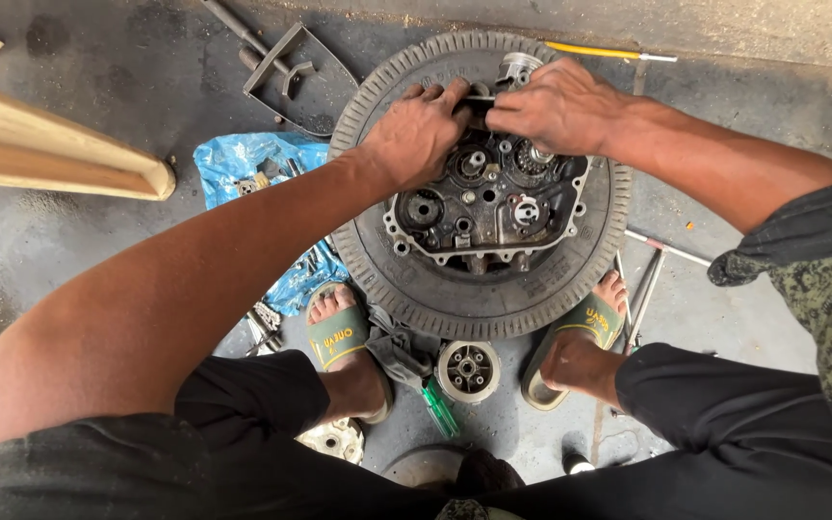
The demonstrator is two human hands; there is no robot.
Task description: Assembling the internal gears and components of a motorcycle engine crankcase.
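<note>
Here the open engine case [488, 197] is lying inside the tyre [479, 299], which is cradling it steady; the left hand [416, 130] and right hand [556, 106] are both pinching a small dark part [479, 99] at the case's far edge, a clutch hub [467, 369] lying near the tyre's near side

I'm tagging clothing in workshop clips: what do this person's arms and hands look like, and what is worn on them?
Both hands, left hand and right hand, are bare: no gloves, rings or watch visible. The forearms are uncovered too. A dark green camouflage-patterned sleeve covers the right upper arm; the left arm shows no sleeve.
</note>
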